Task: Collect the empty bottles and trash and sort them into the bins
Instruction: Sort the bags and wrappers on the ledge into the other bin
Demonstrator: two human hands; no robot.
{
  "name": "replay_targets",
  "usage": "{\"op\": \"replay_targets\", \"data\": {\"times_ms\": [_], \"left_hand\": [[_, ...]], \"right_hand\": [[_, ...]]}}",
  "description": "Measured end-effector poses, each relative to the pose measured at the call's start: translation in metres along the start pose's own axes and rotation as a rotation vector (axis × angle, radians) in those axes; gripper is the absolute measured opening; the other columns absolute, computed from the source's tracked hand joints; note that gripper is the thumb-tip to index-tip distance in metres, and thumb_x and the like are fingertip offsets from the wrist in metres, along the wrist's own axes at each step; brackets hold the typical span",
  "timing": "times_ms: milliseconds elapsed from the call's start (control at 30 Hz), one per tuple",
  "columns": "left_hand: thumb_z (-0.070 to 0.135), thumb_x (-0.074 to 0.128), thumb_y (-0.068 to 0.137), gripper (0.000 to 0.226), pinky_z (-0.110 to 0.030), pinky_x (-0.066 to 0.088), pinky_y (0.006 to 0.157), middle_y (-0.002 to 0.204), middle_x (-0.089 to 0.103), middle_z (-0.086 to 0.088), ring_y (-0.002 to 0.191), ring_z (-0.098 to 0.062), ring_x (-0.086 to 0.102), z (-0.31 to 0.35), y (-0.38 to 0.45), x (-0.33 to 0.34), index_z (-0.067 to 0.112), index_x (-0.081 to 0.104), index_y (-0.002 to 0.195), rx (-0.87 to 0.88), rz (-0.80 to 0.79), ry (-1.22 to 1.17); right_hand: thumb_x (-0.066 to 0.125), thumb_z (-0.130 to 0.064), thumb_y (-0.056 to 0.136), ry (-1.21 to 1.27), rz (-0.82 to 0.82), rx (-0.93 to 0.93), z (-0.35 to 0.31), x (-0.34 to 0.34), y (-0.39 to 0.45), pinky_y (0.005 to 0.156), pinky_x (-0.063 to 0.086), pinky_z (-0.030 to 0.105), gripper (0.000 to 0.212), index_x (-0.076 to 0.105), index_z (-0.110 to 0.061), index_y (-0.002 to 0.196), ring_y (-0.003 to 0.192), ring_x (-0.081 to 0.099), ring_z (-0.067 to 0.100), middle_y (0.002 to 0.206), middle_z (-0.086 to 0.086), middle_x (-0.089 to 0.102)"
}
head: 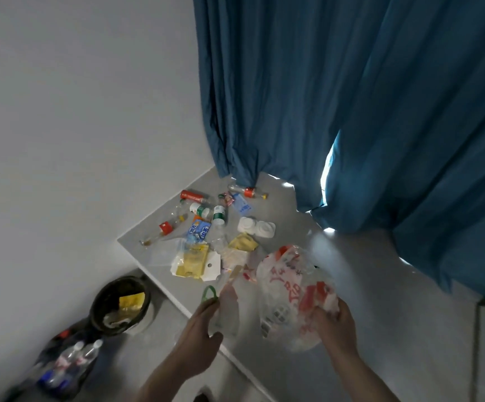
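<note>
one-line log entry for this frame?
left hand: holds clear bottle | right hand: grips plastic bag | ledge: trash unsorted

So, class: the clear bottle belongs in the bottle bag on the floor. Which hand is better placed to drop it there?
The left hand: it already holds the clear bottle and is on the bottle bag's side. The right hand grips the plastic bag.

curtain (pixel 351 97): matt blue cloth
bag (pixel 287 288): thin crinkly plastic, kinda glossy
table (pixel 337 329): smooth matt grey
bottles (pixel 74 358): clear plastic
</note>
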State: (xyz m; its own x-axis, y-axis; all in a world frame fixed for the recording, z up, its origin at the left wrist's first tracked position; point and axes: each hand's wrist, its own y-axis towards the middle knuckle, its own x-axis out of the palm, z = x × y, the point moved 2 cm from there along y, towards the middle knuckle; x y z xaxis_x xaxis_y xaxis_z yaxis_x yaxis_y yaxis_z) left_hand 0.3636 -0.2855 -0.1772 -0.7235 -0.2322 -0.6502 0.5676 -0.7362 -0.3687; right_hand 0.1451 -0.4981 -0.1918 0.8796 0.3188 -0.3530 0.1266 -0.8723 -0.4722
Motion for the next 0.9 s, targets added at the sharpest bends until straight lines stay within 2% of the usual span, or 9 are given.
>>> {"op": "replay_targets", "data": {"times_ms": [133,267,333,400,467,633,700,767,900], "left_hand": [[0.005,0.064,0.087,0.071,-0.017,0.025,0.115,0.159,0.035,0.003,0.145,-0.016,0.035,-0.026,-0.029,-0.020,0.017,0.042,0.153,-0.042,0.104,-0.048],[0.005,0.062,0.090,0.070,0.010,0.023,0.089,0.159,0.032,0.006,0.147,-0.017,0.030,-0.060,-0.059,-0.049,0.019,0.040,0.154,-0.080,0.151,-0.096],[0.009,0.062,0.087,0.070,0.005,0.023,0.098,0.159,0.034,0.005,0.148,-0.016,0.030,-0.082,-0.076,-0.067,0.018,0.043,0.153,-0.092,0.176,-0.099],[0.018,0.059,0.081,0.071,-0.016,0.025,0.115,0.158,0.038,0.004,0.148,-0.016,0.033,-0.105,-0.096,-0.086,0.016,0.047,0.151,-0.102,0.194,-0.119],[0.017,0.058,0.083,0.072,-0.027,0.024,0.121,0.159,0.035,0.006,0.149,-0.014,0.031,-0.127,-0.117,-0.104,0.019,0.044,0.153,-0.117,0.188,-0.131],[0.014,0.055,0.083,0.076,-0.029,0.029,0.120,0.159,0.028,0.014,0.149,-0.013,0.027,-0.181,-0.156,-0.137,0.026,0.038,0.156,-0.135,0.173,-0.120],[0.011,0.055,0.083,0.075,-0.029,0.031,0.119,0.159,0.029,0.011,0.149,-0.013,0.029,-0.201,-0.166,-0.148,0.023,0.038,0.155,-0.150,0.163,-0.122],[0.010,0.055,0.085,0.076,-0.034,0.033,0.118,0.162,0.028,0.009,0.147,-0.014,0.030,-0.219,-0.173,-0.158,0.024,0.036,0.157,-0.167,0.143,-0.132],[0.012,0.055,0.088,0.075,-0.035,0.028,0.121,0.162,0.024,0.011,0.150,-0.015,0.023,-0.245,-0.171,-0.179,0.026,0.031,0.158,-0.191,0.134,-0.152]], "right_hand": [[0.078,-0.044,0.066,-0.023,-0.094,-0.058,-0.025,0.021,-0.027,0.079,0.062,0.041,0.060,0.062,-0.033,0.123,0.094,0.071,0.017,0.108,-0.007,0.072],[0.078,-0.047,0.069,-0.071,-0.182,-0.114,-0.034,0.059,-0.044,0.085,0.062,0.044,0.061,0.059,-0.039,0.127,0.099,0.070,0.016,0.115,-0.010,0.071],[0.081,-0.044,0.071,-0.092,-0.204,-0.135,-0.035,0.085,-0.058,0.088,0.060,0.043,0.059,0.058,-0.042,0.126,0.100,0.069,0.013,0.116,-0.012,0.070],[0.080,-0.035,0.072,-0.107,-0.209,-0.167,-0.033,0.113,-0.074,0.093,0.058,0.044,0.062,0.059,-0.038,0.129,0.104,0.067,0.015,0.120,-0.010,0.069],[0.077,-0.026,0.071,-0.111,-0.211,-0.191,-0.034,0.136,-0.100,0.097,0.055,0.045,0.063,0.059,-0.030,0.132,0.107,0.066,0.019,0.121,-0.005,0.068],[0.073,-0.024,0.071,-0.103,-0.238,-0.178,-0.020,0.185,-0.156,0.095,0.055,0.042,0.065,0.057,-0.030,0.133,0.108,0.065,0.022,0.124,-0.002,0.068],[0.074,-0.016,0.077,-0.085,-0.245,-0.171,-0.014,0.199,-0.173,0.079,0.057,0.030,0.063,0.056,-0.027,0.136,0.104,0.065,0.020,0.127,-0.002,0.065],[0.072,-0.007,0.083,-0.078,-0.243,-0.153,-0.010,0.209,-0.183,0.060,0.049,0.016,0.059,0.054,-0.025,0.136,0.093,0.061,0.014,0.122,-0.003,0.061],[0.070,-0.008,0.084,-0.138,-0.244,-0.166,-0.010,0.231,-0.188,0.082,0.045,0.029,0.060,0.052,-0.023,0.140,0.103,0.057,0.019,0.133,0.002,0.061]]}}
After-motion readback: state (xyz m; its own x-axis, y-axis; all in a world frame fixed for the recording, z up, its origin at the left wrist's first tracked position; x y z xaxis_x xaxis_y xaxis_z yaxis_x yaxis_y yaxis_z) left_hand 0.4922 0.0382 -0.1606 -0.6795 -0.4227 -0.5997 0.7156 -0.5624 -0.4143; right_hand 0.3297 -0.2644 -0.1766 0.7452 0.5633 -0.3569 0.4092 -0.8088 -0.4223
